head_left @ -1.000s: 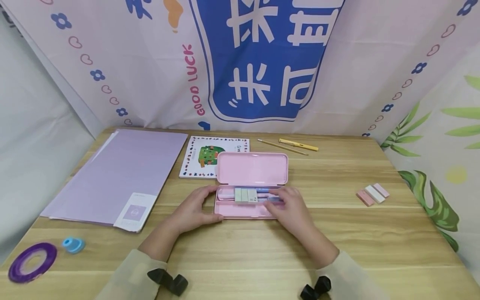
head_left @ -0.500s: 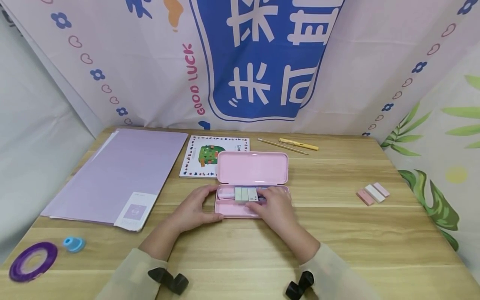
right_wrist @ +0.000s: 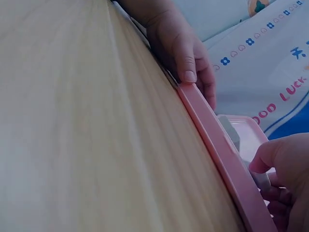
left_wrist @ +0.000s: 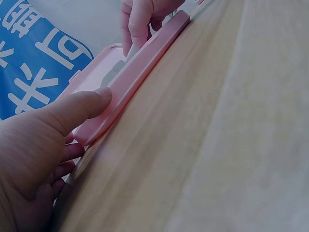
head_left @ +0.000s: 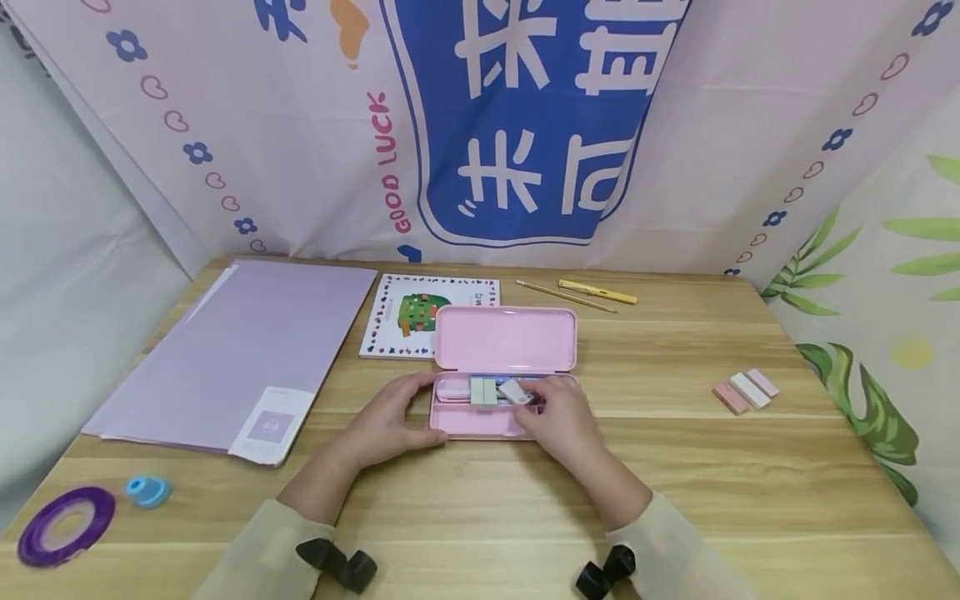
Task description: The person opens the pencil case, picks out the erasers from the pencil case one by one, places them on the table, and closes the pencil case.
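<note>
An open pink pencil case lies on the table with its lid tipped back. My left hand holds the case's left end, thumb at the front wall and fingers round the side. Over the inner compartment, my right hand pinches a small whitish eraser between thumb and fingers, and the eraser is tilted. Left of it, pale green erasers sit side by side on top of the pens. The right hand covers the right end of the case.
A purple folder lies at left, and a booklet sits partly behind the lid. A pencil and yellow pen are at the back. Three erasers lie right; purple ring and blue cap-like piece front left.
My right hand has moved left from the case's right end to the row of erasers, and one whitish eraser has come apart from the row, tilted in its fingers. The left hand stays put.
</note>
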### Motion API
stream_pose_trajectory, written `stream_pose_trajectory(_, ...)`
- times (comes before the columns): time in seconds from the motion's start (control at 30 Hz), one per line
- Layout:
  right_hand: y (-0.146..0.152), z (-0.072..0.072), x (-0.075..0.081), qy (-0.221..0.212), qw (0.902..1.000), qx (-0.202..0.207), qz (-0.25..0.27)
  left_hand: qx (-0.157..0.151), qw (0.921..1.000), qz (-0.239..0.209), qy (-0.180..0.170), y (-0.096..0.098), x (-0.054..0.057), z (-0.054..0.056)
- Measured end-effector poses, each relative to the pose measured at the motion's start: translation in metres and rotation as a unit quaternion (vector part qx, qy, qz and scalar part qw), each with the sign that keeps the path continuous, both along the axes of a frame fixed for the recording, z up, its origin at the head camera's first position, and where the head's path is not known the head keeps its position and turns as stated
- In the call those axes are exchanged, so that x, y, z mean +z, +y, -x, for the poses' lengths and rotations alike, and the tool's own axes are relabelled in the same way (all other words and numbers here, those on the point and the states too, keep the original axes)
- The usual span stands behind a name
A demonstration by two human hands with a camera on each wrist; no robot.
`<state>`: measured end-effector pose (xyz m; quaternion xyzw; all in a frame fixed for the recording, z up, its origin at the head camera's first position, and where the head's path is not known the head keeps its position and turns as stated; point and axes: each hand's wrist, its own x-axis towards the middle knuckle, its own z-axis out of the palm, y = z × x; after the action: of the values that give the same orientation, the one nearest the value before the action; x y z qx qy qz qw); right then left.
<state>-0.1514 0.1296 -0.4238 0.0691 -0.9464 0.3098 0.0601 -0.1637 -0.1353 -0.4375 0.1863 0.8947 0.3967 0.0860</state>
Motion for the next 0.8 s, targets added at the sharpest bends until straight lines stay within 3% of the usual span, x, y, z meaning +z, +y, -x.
stream_pose_trajectory(0.17,0.021,-0.001,0.003,-0.011,0.9987,-0.003,0.050,-0.001,1.0000,-0.001,0.000,0.000,-0.001,-0.001)
stream_pose_trajectory(0.33,0.063,-0.001,0.003,-0.005,0.9969,-0.030,0.073,0.002,1.0000,0.001,0.000,0.000,0.000,-0.002)
stream_pose_trajectory(0.5,0.115,-0.004,0.000,0.013,0.9947,-0.088,0.051,0.003,1.0000,0.003,-0.002,0.000,0.000,-0.002)
stream_pose_trajectory(0.67,0.170,-0.018,-0.001,0.031,0.9888,-0.144,0.024,0.002,0.9999,0.006,0.009,0.000,0.000,-0.002)
stream_pose_trajectory(0.8,0.201,-0.029,-0.001,-0.006,0.9839,-0.178,0.005,0.003,0.9998,0.010,0.015,0.000,0.001,-0.002)
